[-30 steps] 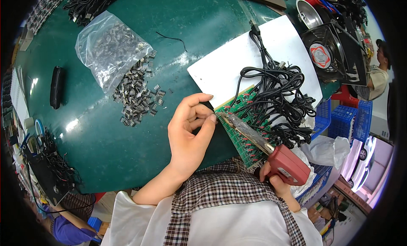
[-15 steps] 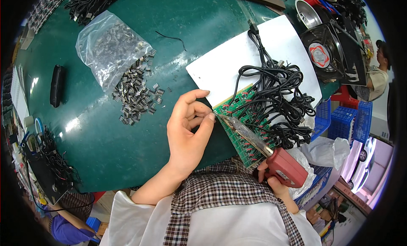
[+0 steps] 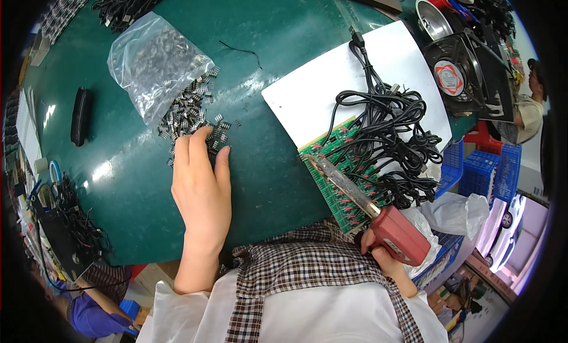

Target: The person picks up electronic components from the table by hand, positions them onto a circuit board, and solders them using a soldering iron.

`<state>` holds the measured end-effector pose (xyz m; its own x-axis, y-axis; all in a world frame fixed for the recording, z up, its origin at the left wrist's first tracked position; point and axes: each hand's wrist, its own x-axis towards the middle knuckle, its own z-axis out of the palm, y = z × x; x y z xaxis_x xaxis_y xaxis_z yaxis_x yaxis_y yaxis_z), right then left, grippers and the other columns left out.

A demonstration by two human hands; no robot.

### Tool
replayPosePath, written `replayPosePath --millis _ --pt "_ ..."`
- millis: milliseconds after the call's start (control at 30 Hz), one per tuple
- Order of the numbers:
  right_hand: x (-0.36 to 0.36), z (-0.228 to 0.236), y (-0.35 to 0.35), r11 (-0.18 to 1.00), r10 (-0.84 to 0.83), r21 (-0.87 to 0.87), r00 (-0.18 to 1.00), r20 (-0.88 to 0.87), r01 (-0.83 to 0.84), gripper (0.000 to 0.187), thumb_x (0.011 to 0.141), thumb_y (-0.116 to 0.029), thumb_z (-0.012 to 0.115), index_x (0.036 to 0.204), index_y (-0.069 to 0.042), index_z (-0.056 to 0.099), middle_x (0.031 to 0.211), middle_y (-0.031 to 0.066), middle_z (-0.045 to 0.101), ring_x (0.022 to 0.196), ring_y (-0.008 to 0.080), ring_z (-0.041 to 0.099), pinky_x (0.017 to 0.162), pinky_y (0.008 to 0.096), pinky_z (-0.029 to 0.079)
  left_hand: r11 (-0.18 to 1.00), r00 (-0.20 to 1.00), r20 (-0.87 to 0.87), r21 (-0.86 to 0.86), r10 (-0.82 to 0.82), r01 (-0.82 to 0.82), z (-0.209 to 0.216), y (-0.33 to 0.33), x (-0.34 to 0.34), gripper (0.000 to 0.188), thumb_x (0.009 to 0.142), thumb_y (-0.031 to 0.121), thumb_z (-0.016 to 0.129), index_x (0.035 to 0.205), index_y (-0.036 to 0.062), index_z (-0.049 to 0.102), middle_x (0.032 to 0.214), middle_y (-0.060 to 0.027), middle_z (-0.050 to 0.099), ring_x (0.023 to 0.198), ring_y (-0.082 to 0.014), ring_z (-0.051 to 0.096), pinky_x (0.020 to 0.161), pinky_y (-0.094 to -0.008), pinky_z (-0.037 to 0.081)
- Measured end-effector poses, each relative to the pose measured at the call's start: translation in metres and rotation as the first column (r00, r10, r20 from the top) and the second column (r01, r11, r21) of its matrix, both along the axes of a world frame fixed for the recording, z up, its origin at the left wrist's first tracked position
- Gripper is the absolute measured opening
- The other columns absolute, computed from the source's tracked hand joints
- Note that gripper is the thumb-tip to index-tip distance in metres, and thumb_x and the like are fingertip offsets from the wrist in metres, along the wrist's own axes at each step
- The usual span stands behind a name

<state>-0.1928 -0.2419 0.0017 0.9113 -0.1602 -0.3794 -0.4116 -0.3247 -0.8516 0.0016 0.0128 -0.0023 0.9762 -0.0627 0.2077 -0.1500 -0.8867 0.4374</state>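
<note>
My left hand reaches over the near part of a heap of small metal-and-black connectors. Its thumb and fingers are apart, and the fingertips touch the heap; no part shows between them. The heap spills from a clear plastic bag. In my right hand is a soldering iron with a red handle. Its metal tip lies over the left edge of a green circuit board panel. Bundled black USB cables cover part of the panel and a white sheet under them.
A black pouch lies on the green table at left. At right stand a fan, a metal bowl and blue crates. Cables and scissors lie at the left edge. Other people sit on both sides.
My left hand has moved left from the board's corner to the connector heap, its fingers spreading from a pinch. My right hand keeps the soldering iron in nearly the same place.
</note>
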Motion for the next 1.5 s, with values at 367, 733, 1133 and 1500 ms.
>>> replayPosePath --millis 367,733,1133,1500 --pt "0.029 0.017 0.012 0.938 -0.087 0.344 0.990 0.113 0.044 0.049 0.072 -0.026 0.071 0.103 0.008 0.053 0.068 0.0041 0.060 0.055 0.0085 0.055 0.050 0.0195 0.042 0.992 0.999 -0.052 -0.125 -0.013 0.006 0.001 0.004 0.001 0.009 0.074 -0.004 0.060 0.081 -0.0021 0.054 0.077 -0.0080 0.049 0.059 -0.0165 0.045 0.056 -0.0267 0.039" --pt "0.023 0.015 0.008 0.982 -0.003 0.188 0.995 0.100 -0.016 0.042 0.072 -0.028 0.069 0.097 0.004 0.058 0.073 0.0060 0.061 0.062 0.0174 0.060 0.060 0.0270 0.047 0.968 0.993 -0.075 -0.238 -0.097 0.076 0.002 -0.006 -0.010 0.010 0.074 -0.003 0.061 0.083 -0.0013 0.057 0.077 -0.0092 0.053 0.065 -0.0202 0.051 0.060 -0.0281 0.042" --pt "0.027 0.025 0.010 0.936 -0.100 0.338 0.995 0.002 0.093 0.036 0.070 -0.025 0.070 0.094 0.000 0.061 0.083 0.0108 0.062 0.072 0.0252 0.062 0.067 0.0323 0.049 0.930 0.986 -0.089 -0.354 -0.141 0.101 0.006 -0.004 -0.013 0.010 0.072 -0.006 0.063 0.081 -0.0025 0.060 0.079 -0.0080 0.059 0.069 -0.0166 0.057 0.061 -0.0247 0.045" --pt "0.017 0.014 0.003 0.992 0.055 0.108 0.990 0.131 -0.069 0.044 0.073 -0.025 0.067 0.101 0.007 0.055 0.077 0.0065 0.061 0.061 0.0158 0.060 0.059 0.0263 0.047 0.389 0.828 -0.443 -0.870 -0.344 -0.304 0.006 -0.021 -0.027 0.012 0.081 -0.004 0.058 0.092 -0.0063 0.062 0.082 -0.0082 0.060 0.069 -0.0131 0.060 0.066 -0.0224 0.051"
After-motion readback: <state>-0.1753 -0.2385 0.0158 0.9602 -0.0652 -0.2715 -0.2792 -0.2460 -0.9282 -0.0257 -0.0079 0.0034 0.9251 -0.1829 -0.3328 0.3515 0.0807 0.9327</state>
